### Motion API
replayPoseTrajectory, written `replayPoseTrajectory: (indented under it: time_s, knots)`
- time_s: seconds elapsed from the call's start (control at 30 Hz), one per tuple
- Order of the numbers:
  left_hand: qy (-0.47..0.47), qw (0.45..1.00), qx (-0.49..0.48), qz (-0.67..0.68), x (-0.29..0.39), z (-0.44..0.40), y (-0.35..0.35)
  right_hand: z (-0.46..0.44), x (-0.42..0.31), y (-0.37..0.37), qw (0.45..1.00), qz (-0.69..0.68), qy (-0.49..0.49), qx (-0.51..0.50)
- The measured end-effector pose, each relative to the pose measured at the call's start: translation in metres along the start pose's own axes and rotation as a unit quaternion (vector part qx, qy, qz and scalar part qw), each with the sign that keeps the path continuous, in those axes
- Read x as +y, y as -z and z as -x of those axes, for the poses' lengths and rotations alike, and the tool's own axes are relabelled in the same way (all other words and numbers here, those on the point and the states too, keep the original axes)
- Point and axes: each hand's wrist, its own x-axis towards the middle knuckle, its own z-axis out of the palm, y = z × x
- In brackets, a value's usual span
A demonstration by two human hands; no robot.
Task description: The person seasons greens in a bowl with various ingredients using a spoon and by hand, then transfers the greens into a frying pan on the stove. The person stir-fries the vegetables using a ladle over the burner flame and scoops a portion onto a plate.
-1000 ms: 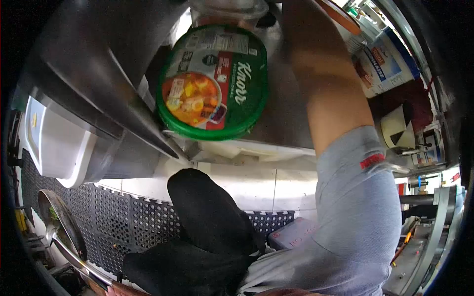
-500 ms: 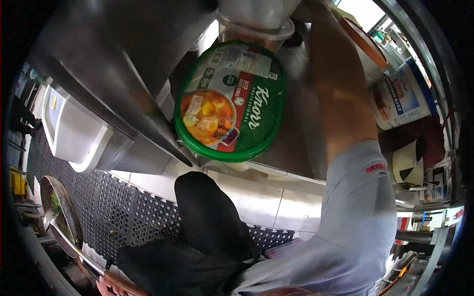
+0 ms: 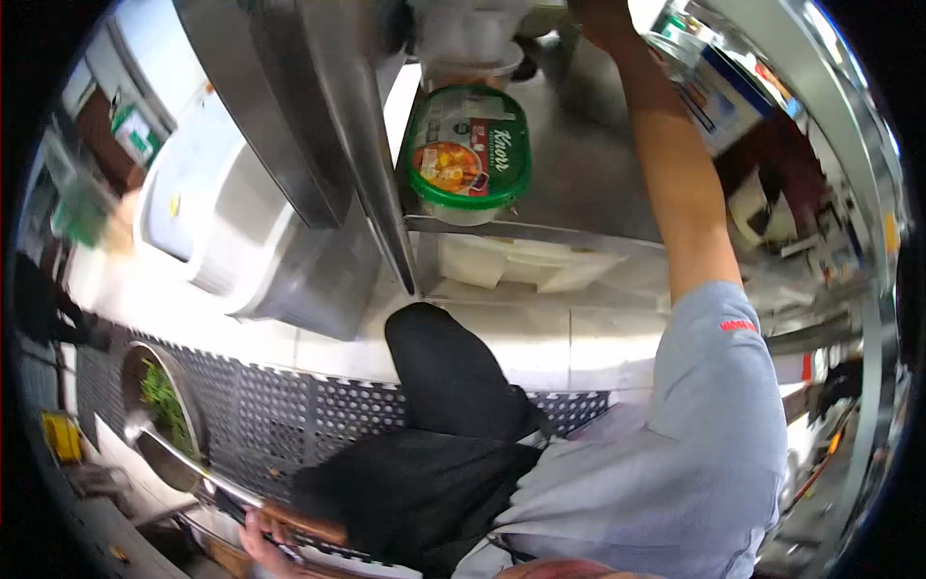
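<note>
My left hand (image 3: 268, 542) is closed around the brown handle (image 3: 304, 522) of a metal pan (image 3: 198, 425), low at the left. Chopped-looking green leaves (image 3: 164, 398) lie in the pan. My right arm stretches up over a steel shelf (image 3: 588, 183); my right hand (image 3: 606, 21) is at the top edge, its fingers hidden. Left of that arm, a tub with a green-rimmed Knorr lid (image 3: 471, 145) rests on the shelf, near clear plastic containers (image 3: 468, 48).
White bins (image 3: 227, 222) stand at the left beside a steel post (image 3: 371, 164). Pale containers (image 3: 531, 262) sit below the shelf. A perforated black mat (image 3: 280, 405) covers part of the floor. A box-like white and blue container (image 3: 719, 101) is at the upper right.
The view has drawn back from the shelf, so the Knorr tub looks smaller. The leaves in the pan show more fully. My left hand still holds the handle; my right arm remains stretched upward.
</note>
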Motion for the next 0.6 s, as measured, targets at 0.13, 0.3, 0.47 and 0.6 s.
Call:
replayPoseTrajectory:
  time_s: [0.13,0.3,0.47,0.6]
  knots:
    - [0.012,0.999,-0.041,-0.032,-0.006,-0.045,0.027,0.121,-0.013,0.110,0.985,-0.056,0.063,0.152]
    - [-0.006,0.995,-0.096,0.019,0.039,-0.023,-0.019,0.241,-0.030,0.300,0.954,-0.293,-0.024,-0.060]
    - [-0.062,0.993,-0.097,0.027,0.038,-0.040,-0.016,0.265,0.004,0.382,0.900,-0.415,-0.046,0.127]
    - [-0.055,0.989,-0.124,0.054,0.054,-0.037,-0.012,0.207,-0.004,0.397,0.869,-0.426,-0.171,0.185]
